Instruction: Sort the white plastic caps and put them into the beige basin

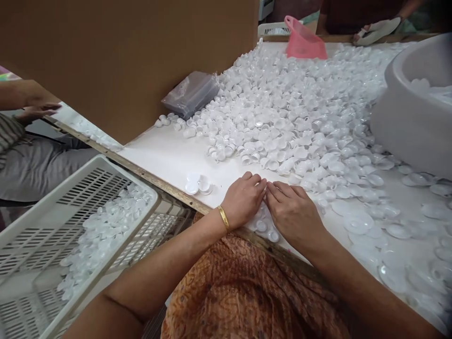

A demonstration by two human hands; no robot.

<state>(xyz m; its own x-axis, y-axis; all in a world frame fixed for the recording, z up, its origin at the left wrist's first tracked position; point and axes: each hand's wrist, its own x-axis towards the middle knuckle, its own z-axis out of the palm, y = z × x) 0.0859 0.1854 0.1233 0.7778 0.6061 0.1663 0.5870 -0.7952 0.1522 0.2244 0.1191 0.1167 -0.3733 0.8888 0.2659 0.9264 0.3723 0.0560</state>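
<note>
White cap pile (282,108), pink scoop (305,44), slotted crate (84,183) left.

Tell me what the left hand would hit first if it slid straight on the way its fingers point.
Most likely the right hand, at its fingertips: the left hand points toward them and the two sets nearly meet over small white caps. Past them lies the big heap of caps.

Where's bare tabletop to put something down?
Bare: tabletop strip bordered by cardboard wall, cap pile and wooden edge, left of left hand, bar one small cap cluster. Crowded: the pile beyond; clear discs past right hand.
</note>
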